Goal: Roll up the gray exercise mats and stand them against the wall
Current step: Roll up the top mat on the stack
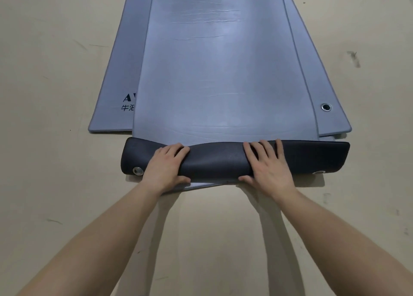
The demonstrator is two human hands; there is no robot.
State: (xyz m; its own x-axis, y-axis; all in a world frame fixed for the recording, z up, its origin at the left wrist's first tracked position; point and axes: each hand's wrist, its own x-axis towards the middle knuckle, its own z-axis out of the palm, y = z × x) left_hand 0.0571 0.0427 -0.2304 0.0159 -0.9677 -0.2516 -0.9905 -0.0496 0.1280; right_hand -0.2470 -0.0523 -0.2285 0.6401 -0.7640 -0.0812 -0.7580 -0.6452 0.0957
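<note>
Two hands work the near end of the top gray foam exercise mat (223, 72), which lies flat on the beige floor (44, 184) over a lower gray mat (111, 83) of the same kind. Its near end is turned over into a short dark roll (214, 159), textured underside outward, with a metal eyelet (138, 171) at its left corner. The left hand (166, 166) grips the roll, fingers curled over the top and thumb against the near side. The right hand (268, 163) presses on it, fingers spread and nearly straight. The roll flattens under the hands and stands fuller at both ends, so the foam seems soft, light and springy, likely to loosen if let go. The textured side should give grip. Holding wider, nearer the ends, would probably keep the roll even and tight.
</note>
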